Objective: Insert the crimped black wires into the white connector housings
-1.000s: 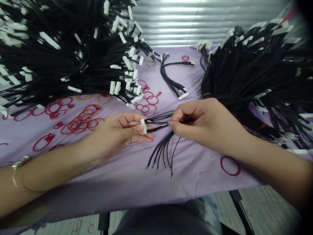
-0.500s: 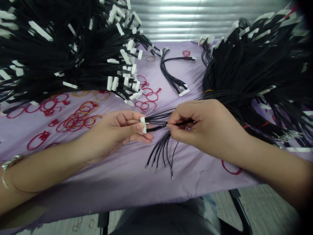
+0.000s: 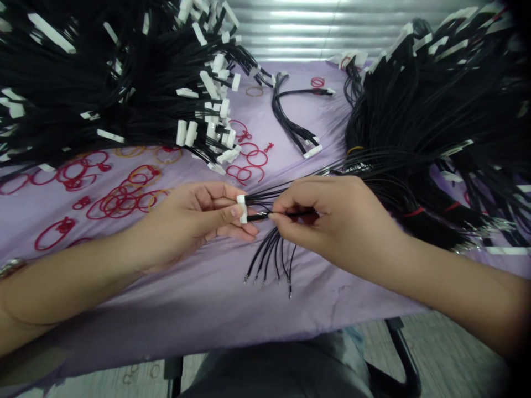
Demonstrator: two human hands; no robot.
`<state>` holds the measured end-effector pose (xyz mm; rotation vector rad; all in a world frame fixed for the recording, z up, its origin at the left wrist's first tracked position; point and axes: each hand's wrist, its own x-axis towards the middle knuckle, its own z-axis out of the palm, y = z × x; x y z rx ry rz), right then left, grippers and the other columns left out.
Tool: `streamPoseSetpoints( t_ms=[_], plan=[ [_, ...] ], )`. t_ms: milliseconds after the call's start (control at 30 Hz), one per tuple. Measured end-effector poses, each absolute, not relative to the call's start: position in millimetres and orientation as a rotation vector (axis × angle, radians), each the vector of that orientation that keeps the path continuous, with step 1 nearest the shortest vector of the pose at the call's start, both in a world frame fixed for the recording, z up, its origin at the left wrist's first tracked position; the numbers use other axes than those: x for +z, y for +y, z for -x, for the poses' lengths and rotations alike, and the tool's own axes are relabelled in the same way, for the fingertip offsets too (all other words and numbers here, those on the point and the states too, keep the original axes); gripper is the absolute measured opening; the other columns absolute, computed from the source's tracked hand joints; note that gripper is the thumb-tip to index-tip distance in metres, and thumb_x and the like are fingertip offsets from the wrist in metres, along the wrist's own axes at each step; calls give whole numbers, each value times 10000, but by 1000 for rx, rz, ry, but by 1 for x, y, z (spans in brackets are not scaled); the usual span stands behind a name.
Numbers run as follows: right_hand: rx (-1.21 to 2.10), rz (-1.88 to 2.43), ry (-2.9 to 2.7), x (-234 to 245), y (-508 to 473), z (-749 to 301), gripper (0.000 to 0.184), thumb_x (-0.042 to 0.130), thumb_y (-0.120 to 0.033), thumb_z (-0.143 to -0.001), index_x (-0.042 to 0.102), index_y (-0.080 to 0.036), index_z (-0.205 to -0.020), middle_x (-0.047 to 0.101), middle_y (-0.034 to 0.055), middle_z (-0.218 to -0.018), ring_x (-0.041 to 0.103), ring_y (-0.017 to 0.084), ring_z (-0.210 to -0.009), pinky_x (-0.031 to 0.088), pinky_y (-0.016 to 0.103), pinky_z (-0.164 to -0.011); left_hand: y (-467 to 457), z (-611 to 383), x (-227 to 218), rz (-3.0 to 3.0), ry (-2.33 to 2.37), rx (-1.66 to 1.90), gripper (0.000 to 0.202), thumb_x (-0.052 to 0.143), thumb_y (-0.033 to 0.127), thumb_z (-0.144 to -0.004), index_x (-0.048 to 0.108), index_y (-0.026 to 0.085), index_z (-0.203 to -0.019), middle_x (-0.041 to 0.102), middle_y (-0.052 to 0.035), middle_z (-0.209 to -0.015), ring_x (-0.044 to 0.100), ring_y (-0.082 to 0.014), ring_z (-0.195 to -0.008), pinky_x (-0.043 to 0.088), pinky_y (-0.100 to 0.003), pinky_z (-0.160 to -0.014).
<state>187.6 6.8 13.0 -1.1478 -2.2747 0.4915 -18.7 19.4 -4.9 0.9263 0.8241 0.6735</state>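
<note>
A white plastic connector (image 3: 242, 209) is pinched between the thumb and fingers of my left hand (image 3: 203, 215). Several thin black wires run from it toward the right. Just right of the connector, my right hand (image 3: 319, 215) pinches a black wire (image 3: 269, 214) between thumb and forefinger; a bright metal tip shows in front of these fingers, close to the connector. Below the right hand hang several loose black wires (image 3: 271, 254) with bare metal terminals at their ends. The rest of the wires passes behind the right hand.
A large heap of black cables (image 3: 103, 83) with white connectors fills the back left; another cable pile (image 3: 415, 105) stands at the right. Red rubber bands (image 3: 120, 199) lie on the purple cloth (image 3: 199, 315). A finished-looking cable (image 3: 290, 121) rests at the back middle.
My right hand has moved left, bringing the pinched wire nearer the connector. My left hand keeps its hold on the connector. The view has shifted slightly.
</note>
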Motion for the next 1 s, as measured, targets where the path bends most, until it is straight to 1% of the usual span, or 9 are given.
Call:
streamPoseSetpoints(
  t_ms=[167, 333, 600, 767, 867, 1000],
  plan=[
    [573, 1226, -2220, 10, 7, -183, 104, 615, -142, -768, 652, -166, -673, 629, -44, -620, 508, 60, -524, 372, 203, -521, 18, 18, -3, -970, 845, 650, 74, 635, 83, -825, 638, 95, -898, 722, -26, -792, 710, -140, -739, 607, -230, -733],
    [671, 1211, -2217, 9, 6, -181, 117, 604, -137, -781, 653, -159, -676, 611, -51, -601, 498, 51, -514, 348, 195, -519, 18, 17, -3, -973, 849, 652, 64, 654, 87, -811, 635, 103, -870, 714, -17, -731, 710, -138, -708, 611, -233, -715],
    [611, 1183, -2190, 8, 6, -180, 114, 619, -116, -777, 652, -136, -669, 602, -46, -607, 487, 44, -537, 343, 186, -531, 17, 15, -1, -1001, 836, 652, 61, 641, 74, -820, 616, 109, -864, 713, -7, -731, 710, -131, -702, 605, -216, -708],
    [617, 1153, -2199, 4, 6, -179, 107, 611, -127, -794, 665, -133, -701, 611, -41, -633, 498, 46, -567, 353, 182, -553, 18, 15, -5, -1009, 832, 648, 76, 688, 124, -795, 636, 124, -851, 711, -10, -723, 710, -136, -699, 605, -222, -697],
    [590, 1133, -2191, 2, 5, -178, 116, 608, -136, -807, 669, -132, -708, 614, -38, -648, 489, 45, -569, 350, 181, -557, 19, 16, -8, -1069, 845, 639, 78, 698, 165, -797, 648, 129, -844, 706, -10, -751, 707, -124, -705, 596, -197, -715],
    [567, 1097, -2208, -3, 5, -176, 127, 593, -134, -825, 682, -122, -734, 625, -19, -689, 521, 57, -632, 360, 179, -585, 18, 17, -8, -1154, 869, 636, 59, 669, 156, -821, 651, 125, -868, 702, -14, -784, 707, -115, -713, 580, -173, -730]
  ],
)
